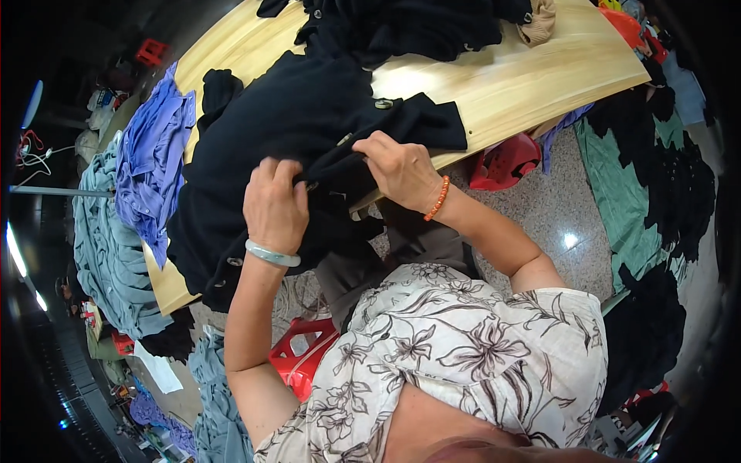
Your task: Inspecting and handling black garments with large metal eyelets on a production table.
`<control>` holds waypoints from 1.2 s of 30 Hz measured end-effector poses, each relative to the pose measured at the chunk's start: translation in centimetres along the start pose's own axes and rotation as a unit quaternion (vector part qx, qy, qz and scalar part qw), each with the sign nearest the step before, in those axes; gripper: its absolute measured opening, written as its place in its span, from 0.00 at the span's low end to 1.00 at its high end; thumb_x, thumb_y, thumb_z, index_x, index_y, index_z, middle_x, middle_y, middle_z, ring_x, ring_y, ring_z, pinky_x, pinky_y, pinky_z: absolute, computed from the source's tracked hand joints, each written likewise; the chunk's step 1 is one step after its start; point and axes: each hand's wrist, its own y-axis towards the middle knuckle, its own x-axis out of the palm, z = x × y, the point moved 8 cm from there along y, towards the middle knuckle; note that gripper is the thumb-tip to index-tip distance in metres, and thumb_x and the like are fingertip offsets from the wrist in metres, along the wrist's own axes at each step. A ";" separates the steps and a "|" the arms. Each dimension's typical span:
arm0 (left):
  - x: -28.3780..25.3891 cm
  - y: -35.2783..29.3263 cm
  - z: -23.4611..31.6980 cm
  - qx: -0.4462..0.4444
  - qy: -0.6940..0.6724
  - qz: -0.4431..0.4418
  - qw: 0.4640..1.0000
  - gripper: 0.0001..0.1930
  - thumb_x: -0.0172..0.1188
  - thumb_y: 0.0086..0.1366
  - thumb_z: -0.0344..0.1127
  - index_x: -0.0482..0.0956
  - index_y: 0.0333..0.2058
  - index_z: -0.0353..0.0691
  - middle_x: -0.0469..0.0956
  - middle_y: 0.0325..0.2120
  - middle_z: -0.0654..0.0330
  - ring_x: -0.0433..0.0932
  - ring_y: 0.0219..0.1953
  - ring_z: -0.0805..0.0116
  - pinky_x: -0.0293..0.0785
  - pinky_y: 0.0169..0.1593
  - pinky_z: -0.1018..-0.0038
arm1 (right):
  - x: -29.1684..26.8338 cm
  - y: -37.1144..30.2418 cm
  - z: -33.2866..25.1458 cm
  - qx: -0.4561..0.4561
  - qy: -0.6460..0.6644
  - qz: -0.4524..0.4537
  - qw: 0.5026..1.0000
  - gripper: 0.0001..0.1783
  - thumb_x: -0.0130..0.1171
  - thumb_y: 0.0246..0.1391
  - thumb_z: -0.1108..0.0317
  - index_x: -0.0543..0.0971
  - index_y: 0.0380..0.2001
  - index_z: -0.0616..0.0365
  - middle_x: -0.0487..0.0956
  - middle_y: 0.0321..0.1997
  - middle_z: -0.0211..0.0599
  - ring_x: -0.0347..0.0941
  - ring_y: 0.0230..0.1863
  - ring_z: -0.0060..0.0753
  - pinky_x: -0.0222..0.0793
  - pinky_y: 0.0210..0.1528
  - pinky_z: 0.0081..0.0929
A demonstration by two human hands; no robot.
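Observation:
A black buttoned garment (285, 100) lies spread over the near edge of the wooden table and hangs down toward my lap. Large dark buttons with a pale sheen show along its front band. My left hand (274, 202) is closed on the cloth beside the band, its fingers curled and slightly blurred. Just right of it, my right hand (401, 171) pinches the edge of the same band between thumb and fingers. A stretch of folded band runs between the two hands. What lies under my fingertips is hidden.
More black garments (409, 27) lie at the far side of the wooden table (540, 85). Purple shirts (154, 139) and grey-green clothes (112, 239) hang at the left. A red plastic stool (301, 351) stands by my legs, a red basket (505, 162) under the table. Green cloth (617, 201) and black pieces cover the right.

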 end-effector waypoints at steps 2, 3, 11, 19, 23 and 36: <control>-0.3 1.7 2.2 0.049 -0.134 0.030 0.989 0.11 0.63 0.57 0.28 0.78 0.40 0.37 0.77 0.35 0.52 0.77 0.39 0.51 0.74 0.45 0.63 | -0.6 0.0 0.3 0.006 0.054 0.026 0.998 0.10 0.58 0.50 0.77 0.78 0.38 0.58 0.78 0.36 0.37 0.79 0.30 0.44 0.75 0.30 0.33; 1.2 2.5 2.0 0.005 -0.211 -0.010 0.977 0.12 0.62 0.59 0.28 0.80 0.42 0.36 0.78 0.36 0.51 0.78 0.41 0.51 0.74 0.46 0.63 | -0.8 0.1 0.0 0.009 0.075 0.013 0.997 0.10 0.58 0.50 0.77 0.78 0.38 0.59 0.79 0.36 0.39 0.79 0.31 0.45 0.75 0.31 0.33; 7.4 5.5 2.2 -0.032 -0.209 -0.200 0.957 0.12 0.62 0.58 0.29 0.83 0.41 0.36 0.81 0.30 0.52 0.80 0.30 0.56 0.77 0.39 0.68 | -0.5 -1.4 0.8 -0.007 0.105 -0.038 0.994 0.09 0.59 0.50 0.76 0.77 0.37 0.60 0.78 0.36 0.40 0.78 0.32 0.45 0.75 0.31 0.34; 10.6 5.9 1.6 -0.004 -0.336 -0.304 0.892 0.12 0.64 0.57 0.22 0.76 0.40 0.32 0.78 0.29 0.62 0.76 0.31 0.76 0.75 0.36 0.78 | -0.9 -1.2 0.2 -0.028 0.065 -0.029 0.997 0.11 0.62 0.45 0.75 0.77 0.35 0.58 0.75 0.34 0.40 0.77 0.31 0.45 0.74 0.30 0.35; 11.7 5.1 0.1 -0.119 -0.467 -0.340 0.808 0.11 0.66 0.59 0.22 0.77 0.41 0.30 0.80 0.30 0.62 0.78 0.31 0.79 0.75 0.35 0.82 | -1.0 -1.5 -0.2 -0.025 0.052 -0.035 0.998 0.13 0.64 0.47 0.72 0.74 0.37 0.56 0.75 0.36 0.37 0.77 0.29 0.45 0.75 0.29 0.35; 8.5 5.0 0.6 -0.135 -0.437 -0.125 0.881 0.06 0.67 0.56 0.27 0.83 0.32 0.32 0.84 0.25 0.56 0.81 0.26 0.72 0.77 0.33 0.76 | -1.9 -0.2 -1.0 -0.009 0.077 -0.011 0.997 0.19 0.65 0.44 0.77 0.73 0.42 0.60 0.77 0.36 0.42 0.79 0.34 0.47 0.77 0.35 0.35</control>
